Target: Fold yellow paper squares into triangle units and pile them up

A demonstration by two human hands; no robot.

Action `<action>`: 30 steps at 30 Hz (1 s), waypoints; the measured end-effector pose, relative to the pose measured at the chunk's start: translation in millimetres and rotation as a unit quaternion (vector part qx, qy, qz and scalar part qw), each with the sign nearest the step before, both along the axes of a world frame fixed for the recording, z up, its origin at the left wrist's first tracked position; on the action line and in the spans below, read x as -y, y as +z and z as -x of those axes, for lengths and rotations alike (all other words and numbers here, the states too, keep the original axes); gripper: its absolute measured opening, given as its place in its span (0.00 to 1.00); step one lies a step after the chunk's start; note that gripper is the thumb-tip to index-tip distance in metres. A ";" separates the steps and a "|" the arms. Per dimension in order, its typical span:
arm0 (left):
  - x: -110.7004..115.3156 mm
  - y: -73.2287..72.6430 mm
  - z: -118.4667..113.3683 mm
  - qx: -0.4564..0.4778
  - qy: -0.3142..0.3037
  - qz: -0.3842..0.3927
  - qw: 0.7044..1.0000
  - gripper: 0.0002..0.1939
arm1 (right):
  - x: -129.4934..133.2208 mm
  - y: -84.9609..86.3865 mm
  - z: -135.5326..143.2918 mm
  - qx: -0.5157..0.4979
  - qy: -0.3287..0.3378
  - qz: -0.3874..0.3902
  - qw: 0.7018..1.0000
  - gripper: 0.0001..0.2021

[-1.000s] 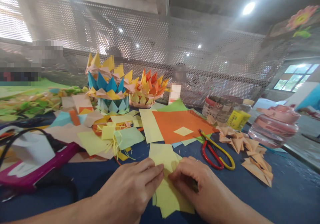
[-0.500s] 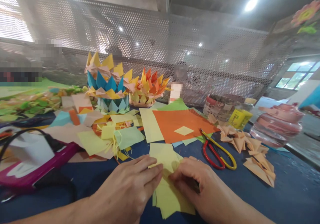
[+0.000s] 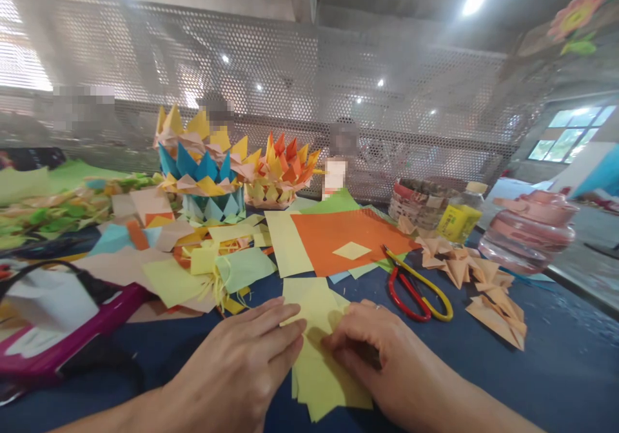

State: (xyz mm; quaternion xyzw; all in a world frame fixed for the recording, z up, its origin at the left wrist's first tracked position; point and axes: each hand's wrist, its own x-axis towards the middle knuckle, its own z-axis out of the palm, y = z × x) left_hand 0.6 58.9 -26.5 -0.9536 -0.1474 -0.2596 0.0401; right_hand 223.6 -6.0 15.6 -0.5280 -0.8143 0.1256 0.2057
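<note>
Pale yellow paper sheets point(image 3: 316, 349) lie overlapping on the dark blue table in front of me. My left hand point(image 3: 251, 346) rests flat on their left side, fingers stretched out. On the right side my right hand point(image 3: 370, 342) has its fingers curled, thumb and fingertips together at the paper; whether an edge is pinched between them is hidden. Just beyond lies an orange sheet point(image 3: 348, 230) with a small yellow diamond point(image 3: 353, 250) on it. Scissors with red and yellow handles point(image 3: 420, 291) lie to the right of my right hand.
Folded peach paper pieces point(image 3: 498, 317) and a pink bottle point(image 3: 529, 230) stand at right. Paper crowns point(image 3: 213, 175) are behind, with scattered scraps point(image 3: 169, 278) at left. A magenta object point(image 3: 77, 339) lies at the left front. People appear beyond the table.
The whole view has shifted slightly, so things appear a little further left. Both hands remain on the yellow paper in nearly the same pose.
</note>
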 end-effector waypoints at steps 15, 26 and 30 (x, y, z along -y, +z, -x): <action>3.7 15.1 -0.4 0.013 -0.017 -0.045 0.999 0.16 | 0.1 2.6 -0.5 0.005 0.007 -0.001 1.000 0.11; 3.4 42.3 -5.0 0.048 0.171 0.219 0.959 0.13 | -0.3 2.8 1.9 0.001 -0.003 0.003 1.000 0.10; 4.6 38.5 -6.0 0.001 0.147 0.204 0.968 0.13 | 1.1 3.6 1.4 0.003 0.007 -0.007 1.000 0.09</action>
